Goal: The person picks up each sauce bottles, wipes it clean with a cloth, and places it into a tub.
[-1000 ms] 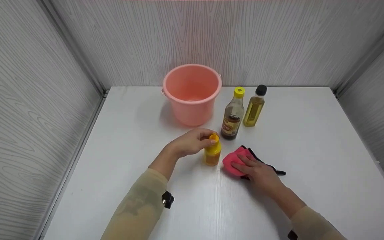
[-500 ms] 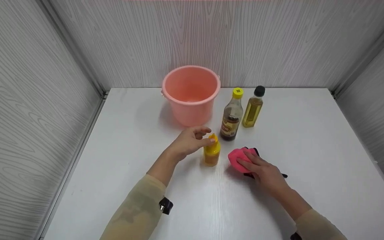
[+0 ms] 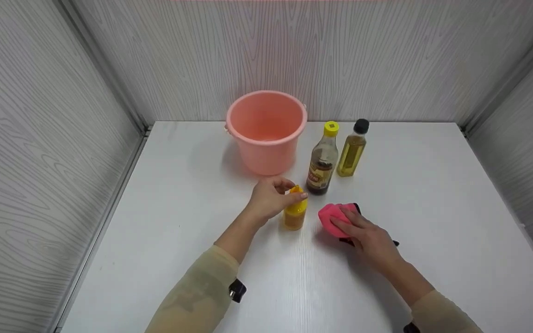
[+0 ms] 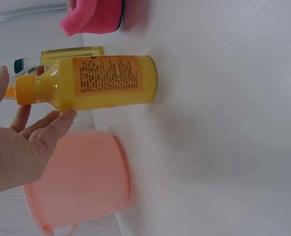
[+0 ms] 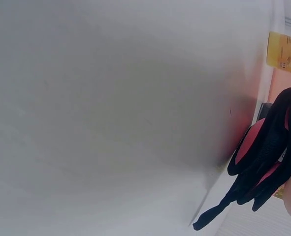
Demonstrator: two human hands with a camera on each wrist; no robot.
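A: What encloses the work area?
B: Three walls (image 3: 340, 55) with a pale grey wood-grain pattern: one at the back, one on each side. Metal strips run down the two rear corners.

A: And the surface?
B: A white table (image 3: 433, 194) with a faint grain, fitted between the walls. Lighting is even, casting soft shadows.

From the head view, the left hand (image 3: 273, 199) covers the cap and neck of the yellow bottle (image 3: 294, 217), so whether the fingers actually close on it cannot be told. The right hand (image 3: 368, 238) lies over the pink cloth (image 3: 333, 217), hiding much of it and its black strap (image 5: 263, 162). In the right wrist view that hand is cut off at the picture's edge. Labels on the two bottles (image 3: 322, 162) toward the bench's far edge are too small to read.
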